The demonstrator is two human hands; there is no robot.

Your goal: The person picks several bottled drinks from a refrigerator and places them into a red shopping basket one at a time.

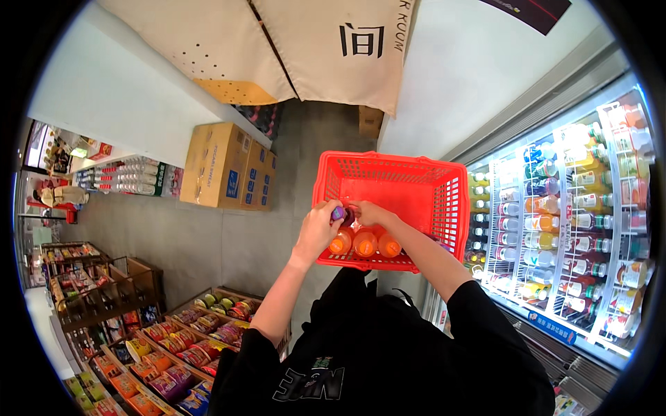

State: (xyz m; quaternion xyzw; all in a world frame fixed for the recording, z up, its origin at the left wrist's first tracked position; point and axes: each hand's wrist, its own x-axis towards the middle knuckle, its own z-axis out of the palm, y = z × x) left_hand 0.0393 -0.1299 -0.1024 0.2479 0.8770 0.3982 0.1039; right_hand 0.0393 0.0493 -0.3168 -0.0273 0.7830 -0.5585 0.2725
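Observation:
A red plastic shopping basket [393, 197] with slotted walls is in front of my body. Three orange-capped bottles [366, 243] of orange drink stand in a row along its near side. My left hand [318, 229], over the basket's left rim, grips a dark bottle with a purple cap [337, 212]. Inside the basket, the fingers of my right hand [367, 213] are close beside that bottle's body. Whether they also grip something is hidden.
A lit drinks cooler [546, 223] with bottles runs along the right. Cardboard cartons [229, 166] stand on the grey floor [244, 239] at left. Instant-noodle shelves [177, 338] fill the lower left. A fabric door curtain [322, 47] hangs ahead. A person [65, 196] is far left.

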